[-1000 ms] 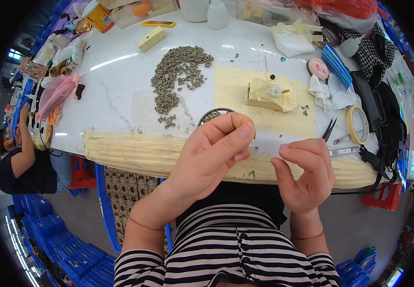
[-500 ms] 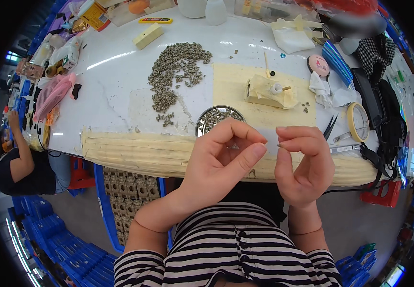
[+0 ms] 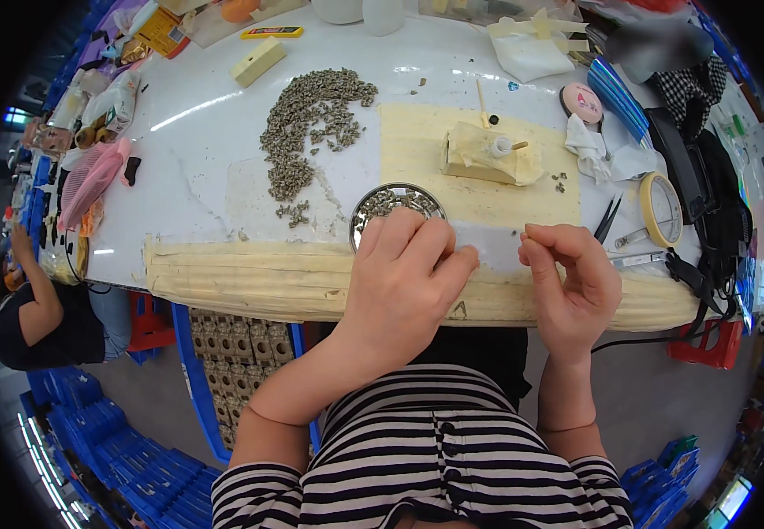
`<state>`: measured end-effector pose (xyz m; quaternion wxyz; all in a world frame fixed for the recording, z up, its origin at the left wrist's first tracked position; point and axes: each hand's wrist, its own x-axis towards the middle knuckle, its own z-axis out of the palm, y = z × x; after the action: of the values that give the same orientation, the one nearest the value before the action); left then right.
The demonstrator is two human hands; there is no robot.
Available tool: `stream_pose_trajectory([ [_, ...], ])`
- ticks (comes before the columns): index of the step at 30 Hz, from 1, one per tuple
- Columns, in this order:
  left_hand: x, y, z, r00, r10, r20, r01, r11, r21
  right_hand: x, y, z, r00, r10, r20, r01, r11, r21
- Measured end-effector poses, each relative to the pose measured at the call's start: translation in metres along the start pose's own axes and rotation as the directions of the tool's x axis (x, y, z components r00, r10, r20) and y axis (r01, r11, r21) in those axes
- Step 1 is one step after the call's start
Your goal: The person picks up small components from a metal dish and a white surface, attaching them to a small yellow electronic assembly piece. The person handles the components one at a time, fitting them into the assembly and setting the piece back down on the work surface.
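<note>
My left hand (image 3: 404, 286) is palm down at the near rim of a round metal dish (image 3: 354, 231) that holds many small metal parts (image 3: 386, 201). Its fingers are curled in and pressed together; what they hold, if anything, is hidden. To the right, my right hand (image 3: 573, 286) is raised over the padded table edge, thumb and index finger pinched. A tiny dark grey part (image 3: 515, 234) shows at those fingertips. Beyond the dish lies a large curved heap of small metal parts (image 3: 298, 123).
A taped block (image 3: 488, 159) with a small white cup (image 3: 500, 146) stands on yellowish paper. Tweezers (image 3: 608, 219) and a tape roll (image 3: 661, 210) lie at right. Left of my lap is a blue crate (image 3: 190, 379) of metal pieces. Another person (image 3: 38, 309) sits at far left.
My left hand has turned palm down and moved slightly left, toward the dish, away from my right hand. The right hand's fingers have closed further into a pinch.
</note>
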<state>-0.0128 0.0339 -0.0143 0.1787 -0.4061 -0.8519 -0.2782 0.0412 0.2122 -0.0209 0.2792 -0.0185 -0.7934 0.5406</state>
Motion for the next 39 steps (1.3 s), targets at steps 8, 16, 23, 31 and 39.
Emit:
stream_pose_trajectory([
  [8,0.007,-0.004,-0.002,0.989,-0.136,-0.055,0.114,0.948,-0.297,0.004,0.001,-0.002,0.997,0.01,0.075,-0.015,0.998,0.063],
  [16,0.009,-0.002,-0.017,0.778,-0.377,0.503,0.41,-0.303,-0.861,0.013,-0.023,0.005,0.97,-0.225,0.088,0.225,0.974,0.012],
  [23,0.009,0.005,-0.014,0.746,-0.415,0.521,0.385,-0.37,-0.846,0.022,-0.029,0.018,0.909,-0.409,0.08,0.416,0.902,-0.118],
  [31,0.007,0.007,-0.018,0.787,-0.48,0.388,0.434,-0.017,-0.901,0.025,-0.027,0.017,0.944,-0.304,0.132,0.313,0.948,-0.057],
  [39,0.004,0.005,-0.015,0.816,-0.517,0.259,0.345,0.074,-0.936,0.027,-0.024,0.021,0.959,-0.223,0.175,0.213,0.974,0.074],
])
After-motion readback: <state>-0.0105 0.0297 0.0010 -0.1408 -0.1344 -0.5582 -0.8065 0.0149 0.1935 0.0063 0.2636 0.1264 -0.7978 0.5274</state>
